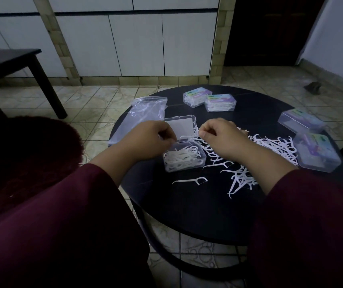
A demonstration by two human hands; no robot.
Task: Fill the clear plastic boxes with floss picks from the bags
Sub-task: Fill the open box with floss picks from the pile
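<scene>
While both hands work above the round dark desk (187, 215), one clear plastic box (184, 157) sits open at its middle, lid (182, 127) tilted back, its tray holding a tangle of white floss picks. The left hand (147, 138) hovers over the box's left edge with its fingers curled, seemingly pinching a pick, though the grip itself is hard to make out. The right hand (221, 136) is curled too, thumb against forefinger; whether it holds a pick cannot be told. Four closed boxes are in sight: two (197, 96) (220, 102) touching at the far side, both showing picks inside, and two (300, 121) (316, 151) at the right rim, all with coloured labels. One clear zip bag (143, 111) lies slack at the left edge, partly overhanging. A loose heap of floss picks (274, 146) spreads right of the open box, partly hidden by the right wrist; one single pick (190, 181) lies apart nearer the person. Dark red sleeves (72, 215) cover both forearms. Beyond lie a tiled floor (95, 100) and a dark bench (10, 59).
</scene>
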